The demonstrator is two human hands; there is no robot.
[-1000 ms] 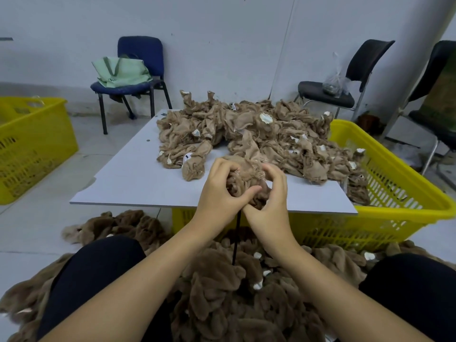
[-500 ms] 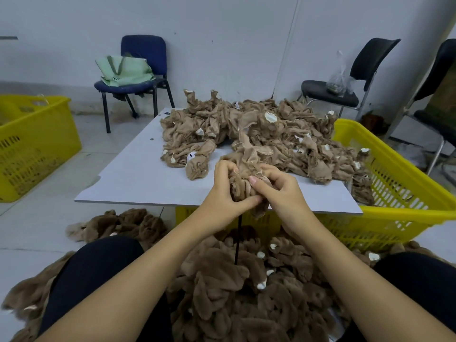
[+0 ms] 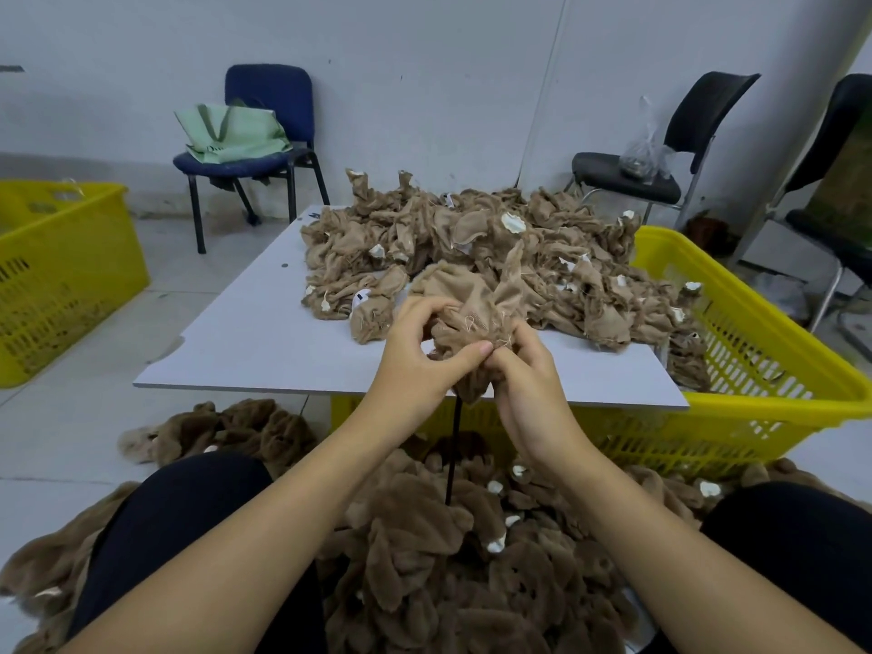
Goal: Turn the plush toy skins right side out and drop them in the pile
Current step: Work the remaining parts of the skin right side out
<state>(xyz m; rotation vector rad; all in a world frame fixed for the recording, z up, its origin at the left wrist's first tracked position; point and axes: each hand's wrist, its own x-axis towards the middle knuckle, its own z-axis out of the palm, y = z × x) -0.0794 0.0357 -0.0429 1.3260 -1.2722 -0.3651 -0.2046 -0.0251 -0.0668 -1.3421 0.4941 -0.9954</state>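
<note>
Both hands, left hand [image 3: 415, 356] and right hand [image 3: 528, 384], pinching inside-out plush skin [image 3: 465, 313] above bench [image 3: 264, 342] front edge; inverting seemingly starting; next: pushing fabric through opening, dropping onto floor pile [image 3: 424, 559]
</note>
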